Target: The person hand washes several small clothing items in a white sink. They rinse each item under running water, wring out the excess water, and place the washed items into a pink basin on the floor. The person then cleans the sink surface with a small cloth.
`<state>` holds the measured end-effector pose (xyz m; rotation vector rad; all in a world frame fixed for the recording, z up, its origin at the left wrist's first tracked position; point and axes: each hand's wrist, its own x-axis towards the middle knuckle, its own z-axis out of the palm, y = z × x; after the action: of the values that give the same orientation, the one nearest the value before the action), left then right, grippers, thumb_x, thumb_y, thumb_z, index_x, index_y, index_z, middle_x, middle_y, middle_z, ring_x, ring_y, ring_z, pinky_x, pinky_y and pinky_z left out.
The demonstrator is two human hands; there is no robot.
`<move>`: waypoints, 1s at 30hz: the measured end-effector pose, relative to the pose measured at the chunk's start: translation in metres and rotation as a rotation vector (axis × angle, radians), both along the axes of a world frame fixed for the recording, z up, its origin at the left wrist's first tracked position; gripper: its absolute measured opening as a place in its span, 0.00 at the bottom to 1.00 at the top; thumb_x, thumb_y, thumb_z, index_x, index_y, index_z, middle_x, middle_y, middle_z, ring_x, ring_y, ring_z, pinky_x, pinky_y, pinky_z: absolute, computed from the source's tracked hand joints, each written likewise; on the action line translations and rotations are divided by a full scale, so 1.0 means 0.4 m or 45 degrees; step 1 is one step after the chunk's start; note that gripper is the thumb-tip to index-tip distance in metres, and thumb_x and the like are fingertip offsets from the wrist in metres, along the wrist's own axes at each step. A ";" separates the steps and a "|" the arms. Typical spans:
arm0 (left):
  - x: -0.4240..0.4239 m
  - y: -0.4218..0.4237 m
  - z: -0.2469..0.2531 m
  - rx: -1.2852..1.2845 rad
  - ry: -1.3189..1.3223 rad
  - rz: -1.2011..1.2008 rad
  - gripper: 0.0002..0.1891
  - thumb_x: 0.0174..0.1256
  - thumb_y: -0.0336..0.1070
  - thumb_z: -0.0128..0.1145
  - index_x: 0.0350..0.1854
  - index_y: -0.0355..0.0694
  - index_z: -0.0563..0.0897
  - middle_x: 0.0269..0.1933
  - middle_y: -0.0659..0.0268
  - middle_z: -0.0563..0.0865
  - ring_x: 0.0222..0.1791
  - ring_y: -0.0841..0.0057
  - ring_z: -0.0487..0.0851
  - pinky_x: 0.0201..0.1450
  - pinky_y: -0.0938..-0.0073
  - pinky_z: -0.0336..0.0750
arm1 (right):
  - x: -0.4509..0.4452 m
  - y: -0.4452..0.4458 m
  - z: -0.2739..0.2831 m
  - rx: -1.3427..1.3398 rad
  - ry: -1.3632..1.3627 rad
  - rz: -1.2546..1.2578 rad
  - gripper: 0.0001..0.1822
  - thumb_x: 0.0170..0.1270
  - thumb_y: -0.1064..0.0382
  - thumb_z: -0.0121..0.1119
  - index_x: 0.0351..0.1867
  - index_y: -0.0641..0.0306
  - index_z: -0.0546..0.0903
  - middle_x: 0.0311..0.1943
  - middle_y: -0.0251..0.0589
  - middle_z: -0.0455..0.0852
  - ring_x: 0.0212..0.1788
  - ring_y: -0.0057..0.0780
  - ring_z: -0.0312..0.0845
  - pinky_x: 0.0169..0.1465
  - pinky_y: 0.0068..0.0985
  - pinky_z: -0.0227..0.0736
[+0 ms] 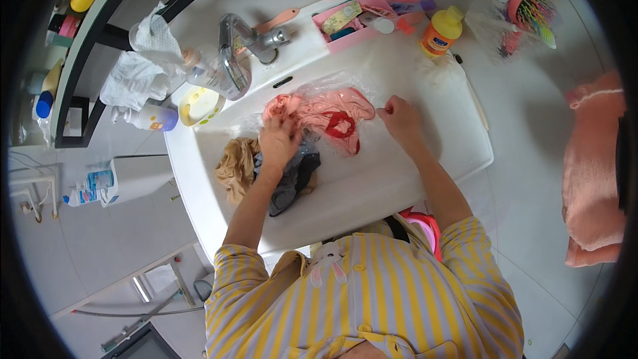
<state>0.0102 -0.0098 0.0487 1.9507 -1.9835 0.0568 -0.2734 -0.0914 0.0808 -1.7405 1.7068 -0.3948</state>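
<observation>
Inside the white washbasin [349, 194], a wet pink garment with red trim [319, 109] is spread in bubbly water. My left hand [280, 139] presses on the garment's left end with fingers bent; whether it grips the cloth cannot be told. At the garment's right tip, my right hand [400, 118] is curled with thumb and fingertips together; any cloth between them is too small to tell. A tan cloth [237, 164] and a dark grey cloth [287, 189] lie bunched under and beside my left wrist.
A chrome faucet [249, 42] stands at the basin's back, with a soap dish [200, 107] and a pump bottle [149, 116] to its left. A pink organizer tray [344, 42] and a yellow bottle [441, 32] sit along the back right rim. A pink towel [593, 169] hangs at right.
</observation>
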 end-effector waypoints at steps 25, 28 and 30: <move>-0.064 0.111 0.148 0.355 2.497 0.976 0.29 0.61 0.46 0.60 0.61 0.38 0.69 0.58 0.59 0.74 0.58 0.60 0.71 0.48 0.55 0.77 | 0.229 0.031 0.259 -0.493 -0.002 0.978 0.11 0.44 0.71 0.57 0.33 0.61 0.83 0.38 0.43 0.83 0.47 0.39 0.78 0.48 0.37 0.66; -0.115 0.074 0.239 0.488 2.966 1.069 0.36 0.61 0.62 0.53 0.65 0.41 0.66 0.64 0.49 0.68 0.65 0.42 0.61 0.54 0.39 0.70 | 0.208 0.026 0.293 -0.764 -0.410 0.950 0.16 0.38 0.80 0.56 0.34 0.68 0.81 0.50 0.42 0.77 0.58 0.43 0.70 0.49 0.34 0.72; -0.126 0.065 0.232 0.653 3.313 0.320 0.38 0.62 0.66 0.48 0.65 0.41 0.65 0.64 0.49 0.68 0.66 0.44 0.61 0.58 0.38 0.66 | 0.209 0.035 0.263 -0.807 -0.585 0.982 0.16 0.40 0.80 0.57 0.34 0.67 0.81 0.52 0.42 0.75 0.62 0.43 0.66 0.53 0.34 0.69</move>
<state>-0.0401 0.0164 0.1416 0.6551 0.1476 -1.7898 -0.1900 -0.0774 0.1860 -2.3421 0.5233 -0.9384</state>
